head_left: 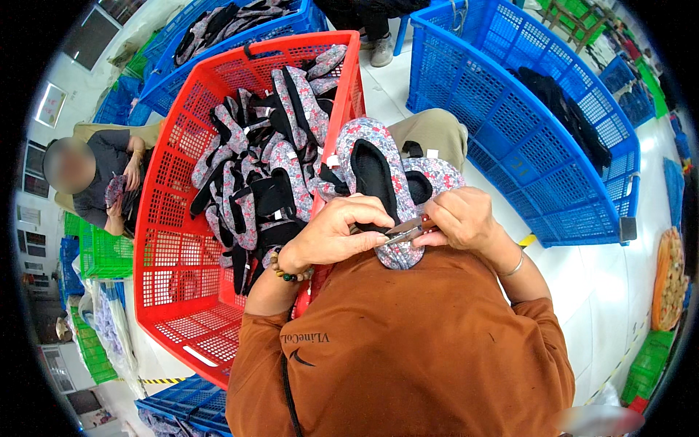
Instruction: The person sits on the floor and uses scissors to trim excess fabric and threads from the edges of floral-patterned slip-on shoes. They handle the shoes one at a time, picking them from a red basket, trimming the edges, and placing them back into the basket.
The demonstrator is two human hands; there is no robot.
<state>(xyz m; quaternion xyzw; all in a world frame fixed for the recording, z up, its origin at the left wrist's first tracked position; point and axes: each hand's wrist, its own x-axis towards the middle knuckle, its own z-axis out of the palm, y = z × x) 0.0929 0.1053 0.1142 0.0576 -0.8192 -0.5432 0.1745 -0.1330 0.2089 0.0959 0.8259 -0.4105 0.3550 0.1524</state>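
A floral slipper (368, 138) with a black lining lies across my lap, its near end against my brown top. My left hand (336, 231) pinches the slipper's opening edge between thumb and fingers. My right hand (464, 218) is closed around small scissors (405, 231) with metal blades and reddish-brown handles. The blades point left and reach my left fingertips at the slipper's edge. Whether they hold a thread is too small to tell. A second floral slipper (442, 175) lies just right of the first, partly hidden behind my right hand.
A red crate (171, 182) heaped with floral slippers (251, 167) stands at my left. Blue crates (502, 109) stand at the right and far left, one holding black items (564, 109). Another person (109, 175) sits at the left, handling a floral piece.
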